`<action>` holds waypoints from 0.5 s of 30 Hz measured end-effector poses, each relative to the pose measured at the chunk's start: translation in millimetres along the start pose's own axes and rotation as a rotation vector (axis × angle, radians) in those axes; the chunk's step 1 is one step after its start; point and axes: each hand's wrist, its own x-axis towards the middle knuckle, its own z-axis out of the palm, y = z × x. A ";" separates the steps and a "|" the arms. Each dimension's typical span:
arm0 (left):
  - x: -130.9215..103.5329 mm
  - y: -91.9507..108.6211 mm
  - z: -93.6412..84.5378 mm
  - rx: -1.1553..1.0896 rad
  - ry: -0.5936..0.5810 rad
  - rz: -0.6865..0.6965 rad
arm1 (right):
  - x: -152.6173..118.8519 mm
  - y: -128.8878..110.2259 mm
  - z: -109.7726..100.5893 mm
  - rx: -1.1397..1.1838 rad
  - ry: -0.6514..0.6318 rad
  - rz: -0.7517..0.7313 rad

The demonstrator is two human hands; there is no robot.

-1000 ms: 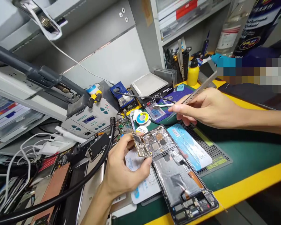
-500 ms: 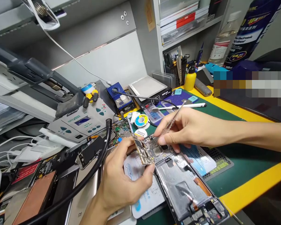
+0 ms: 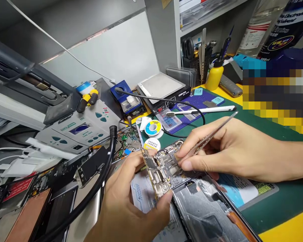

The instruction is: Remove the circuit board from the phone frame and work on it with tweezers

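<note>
My left hand (image 3: 131, 201) grips a small phone circuit board (image 3: 154, 174) by its ends, between thumb and fingers. The board is tilted up on its edge at the top left of an opened smartphone (image 3: 204, 205). My right hand (image 3: 234, 151) is closed around metal tweezers (image 3: 214, 132), whose tips point down to the left. Those tips are hidden behind my fingers, over the components (image 3: 173, 161) in the upper part of the phone. Below them, the phone's grey inner plate and an orange flex cable (image 3: 242, 223) lie exposed.
A black hose (image 3: 101, 188) curves past on the left, near a soldering station (image 3: 78, 127). Behind my hands are a solder spool (image 3: 153, 127), a white brush (image 3: 204, 110) and a heating plate (image 3: 161, 87). A yellow bottle (image 3: 214, 75) stands at the back right.
The view has come closer to the phone and tilted downward. My right hand has shifted slightly, and the tweezers now lean more to the right. My left hand still grips the board.
</note>
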 end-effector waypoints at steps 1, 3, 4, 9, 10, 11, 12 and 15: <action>0.1 0.6 -0.1 0.009 0.000 0.005 | -0.3 0.1 0.3 0.005 -0.004 0.002; 0.7 1.4 -0.1 0.025 0.003 0.015 | -0.9 0.2 0.8 0.006 -0.008 0.004; 1.1 1.5 -0.1 0.029 0.007 0.022 | -1.1 0.3 1.0 0.004 -0.010 0.002; 3.1 1.2 0.2 0.013 0.005 0.078 | -0.6 1.3 1.6 -0.019 -0.006 -0.019; 3.2 1.1 0.2 0.010 0.003 0.078 | -0.4 1.5 1.5 -0.023 -0.004 -0.021; 3.2 0.9 0.2 0.009 0.001 0.076 | -0.1 1.6 1.5 -0.027 -0.002 -0.023; 3.1 0.8 0.1 0.007 -0.001 0.074 | 0.0 1.7 1.4 -0.030 -0.003 -0.023; 3.1 0.7 -0.1 0.007 -0.003 0.070 | 0.1 1.4 1.5 -0.021 -0.006 -0.016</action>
